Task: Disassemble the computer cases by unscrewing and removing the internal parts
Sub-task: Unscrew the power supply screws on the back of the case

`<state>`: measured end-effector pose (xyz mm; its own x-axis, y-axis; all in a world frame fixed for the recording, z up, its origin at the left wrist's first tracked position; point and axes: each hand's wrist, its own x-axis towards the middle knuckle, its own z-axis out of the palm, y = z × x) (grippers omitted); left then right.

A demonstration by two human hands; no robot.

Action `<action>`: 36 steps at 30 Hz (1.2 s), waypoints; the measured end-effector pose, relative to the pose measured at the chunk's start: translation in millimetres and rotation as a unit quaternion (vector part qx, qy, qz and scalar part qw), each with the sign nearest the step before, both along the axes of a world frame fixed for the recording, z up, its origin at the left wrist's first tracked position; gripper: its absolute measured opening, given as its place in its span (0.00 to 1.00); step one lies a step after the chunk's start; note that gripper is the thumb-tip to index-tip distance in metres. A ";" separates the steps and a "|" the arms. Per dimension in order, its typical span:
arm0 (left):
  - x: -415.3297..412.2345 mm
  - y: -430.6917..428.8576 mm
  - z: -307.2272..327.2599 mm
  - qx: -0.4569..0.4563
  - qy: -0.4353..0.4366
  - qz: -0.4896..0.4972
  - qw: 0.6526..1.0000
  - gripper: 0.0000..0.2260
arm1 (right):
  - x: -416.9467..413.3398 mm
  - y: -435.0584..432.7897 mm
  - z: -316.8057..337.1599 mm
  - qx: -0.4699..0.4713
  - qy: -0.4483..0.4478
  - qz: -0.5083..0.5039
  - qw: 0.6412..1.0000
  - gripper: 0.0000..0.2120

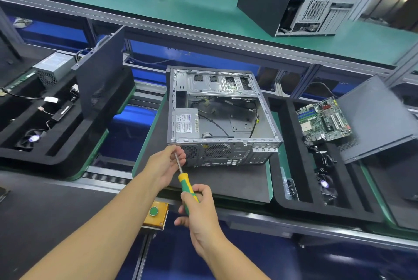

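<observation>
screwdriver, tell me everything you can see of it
The screwdriver has a green and yellow handle that looks like plastic and a slim, bright metal shaft. It is tilted, with the shaft pointing up and left toward the near left corner of the open computer case. The right hand grips the handle, and the left hand holds the shaft near its end. The tip is hidden behind that hand.

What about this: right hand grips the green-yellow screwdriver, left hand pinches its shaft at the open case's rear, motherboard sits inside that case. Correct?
One thing is wrong. In the head view the motherboard lies on the foam tray right of the open case, not inside it. The right hand grips the screwdriver, and the left hand pinches its shaft.
</observation>
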<state>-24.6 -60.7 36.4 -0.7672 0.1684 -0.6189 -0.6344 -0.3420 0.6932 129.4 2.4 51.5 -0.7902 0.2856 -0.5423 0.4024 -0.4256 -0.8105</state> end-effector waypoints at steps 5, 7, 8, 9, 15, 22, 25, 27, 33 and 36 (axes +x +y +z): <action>0.1 2.2 2.4 0.017 -0.016 -0.005 1.000 0.08 | -0.3 -0.6 3.1 0.011 0.002 -0.001 1.000 0.09; 0.0 2.6 3.6 0.026 -0.018 -0.003 0.999 0.08 | -0.6 -0.3 4.1 0.013 -0.001 0.001 1.000 0.09; -0.2 1.9 4.1 0.036 -0.020 -0.002 0.999 0.09 | -0.8 -0.1 4.6 0.014 -0.002 0.001 1.000 0.09; -0.3 1.1 4.9 0.051 -0.023 0.000 0.998 0.09 | -1.1 0.1 5.1 0.013 -0.002 0.001 1.000 0.09; -1.2 -1.4 8.6 0.057 -0.032 0.000 0.998 0.12 | -0.5 1.1 4.4 0.008 -0.001 0.002 1.000 0.09; -10.1 -5.3 14.4 0.008 -0.046 -0.031 0.998 0.18 | -0.4 3.1 0.7 0.009 -0.005 0.001 1.000 0.10; -9.5 -8.3 11.1 0.020 -0.048 -0.028 0.998 0.18 | -1.1 3.4 -1.2 0.009 -0.006 0.004 1.000 0.10; -8.8 -10.3 7.9 0.024 -0.039 -0.031 0.998 0.17 | -1.7 3.8 -3.2 0.009 -0.008 0.004 1.000 0.10; -3.9 -15.9 -6.7 0.027 -0.060 -0.014 0.998 0.13 | 0.2 4.4 -8.7 0.001 -0.010 0.005 1.000 0.10; 0.6 -19.7 -19.7 0.051 -0.111 0.015 0.992 0.13 | 3.9 10.5 -5.2 -0.025 0.011 -0.004 1.000 0.14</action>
<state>-24.0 -80.4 16.7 -0.6199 0.2187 -0.7536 -0.7558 -0.4245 0.4985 133.2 12.8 46.3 -0.7996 0.2640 -0.5394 0.3822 -0.4691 -0.7961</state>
